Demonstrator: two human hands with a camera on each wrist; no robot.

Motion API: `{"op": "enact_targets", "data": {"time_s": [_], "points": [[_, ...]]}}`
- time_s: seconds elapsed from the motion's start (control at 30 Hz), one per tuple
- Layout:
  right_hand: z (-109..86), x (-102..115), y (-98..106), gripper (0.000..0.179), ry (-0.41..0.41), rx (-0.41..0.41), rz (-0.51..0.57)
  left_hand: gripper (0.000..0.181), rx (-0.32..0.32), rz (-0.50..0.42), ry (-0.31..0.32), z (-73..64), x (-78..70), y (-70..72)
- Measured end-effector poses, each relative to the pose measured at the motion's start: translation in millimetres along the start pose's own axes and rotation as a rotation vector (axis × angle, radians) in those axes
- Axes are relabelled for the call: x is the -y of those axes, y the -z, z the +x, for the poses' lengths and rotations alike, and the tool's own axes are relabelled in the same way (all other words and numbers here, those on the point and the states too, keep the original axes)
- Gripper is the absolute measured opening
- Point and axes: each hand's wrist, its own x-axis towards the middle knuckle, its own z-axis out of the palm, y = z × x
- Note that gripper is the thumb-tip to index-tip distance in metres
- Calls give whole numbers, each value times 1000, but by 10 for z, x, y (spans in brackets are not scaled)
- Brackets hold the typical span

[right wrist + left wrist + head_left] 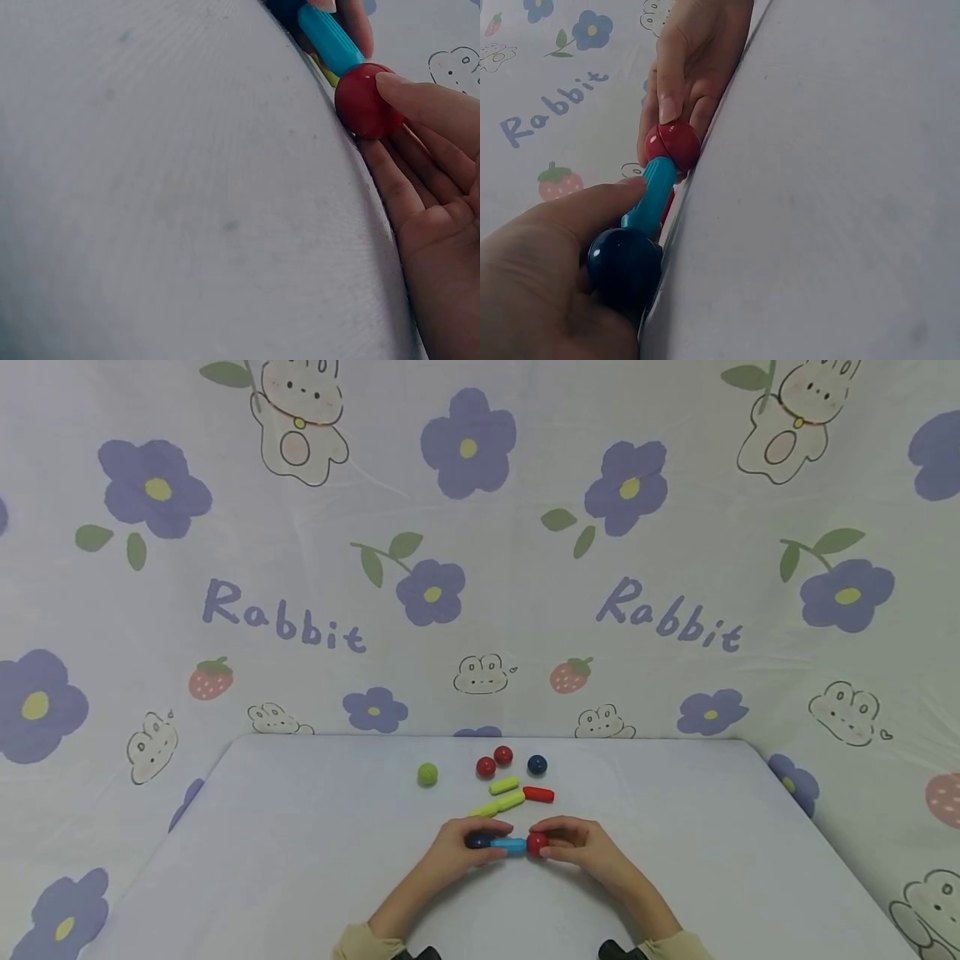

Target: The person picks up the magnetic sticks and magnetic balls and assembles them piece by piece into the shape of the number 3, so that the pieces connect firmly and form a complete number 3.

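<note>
Two cream sleeves, a left sleeve [367, 943] and a right sleeve [678, 946], mark your near side, with white table [262, 868] spreading wide beyond both forearms to its slanting side edges. Between your forearms lies more white surface, so your elbows have room outward and inward.

Ahead of them, your left hand [453, 846] pinches a light blue stick [512, 846], its thumb along the stick and a dark blue ball [478, 841] at the stick's left end, within your grasp. Your right hand [581, 843] grips a red ball [537, 844] between thumb and fingers, and that ball touches the stick's right end. The three pieces make one row between your palms.

Just past your left fingers is a long yellow-green piece [510, 801], running diagonally. A red stick [538, 794] lies by its far end; you can't tell whether they touch. A short yellow-green stick [504, 786] is just beyond.

Farther on, you have a green ball [427, 774] off to the left, a nearer loose red ball [486, 767], a loose dark blue ball [537, 765] to the right, and a farther loose red ball [503, 755] near the table's back edge. Behind that edge rises flowered cloth [480, 543].
</note>
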Motion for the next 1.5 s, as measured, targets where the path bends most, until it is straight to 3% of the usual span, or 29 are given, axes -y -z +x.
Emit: {"op": "enact_targets", "data": {"time_s": [0.33, 0.47, 0.57, 0.73, 0.87, 1.1, 1.23, 1.5], "points": [[-9, 38, -7, 45, 8, 0, -6, 25, 19, 24, 16, -3, -39, -17], [6, 37, -17, 44, 11, -45, -45, 25, 19, 34, 25, -14, -48, -18], [45, 30, -22, 40, 13, -165, -38, 25, 19, 35, 26, -19, -53, -19], [171, 22, -10, 33, 43, -444, -8, 25, 18, 32, 32, -18, -50, -26], [298, 34, 4, 33, 61, -530, -68, 25, 12, 29, 38, -24, -49, -27], [458, 78, -19, 38, 66, -546, -142, 25, 8, 34, 18, -21, -40, -33], [542, 48, -45, 38, 29, -531, -210, 25, 8, 39, 17, -15, -29, -35], [651, 56, -61, 39, 40, -472, -338, 26, 12, 40, 19, -17, -43, -26]]}}
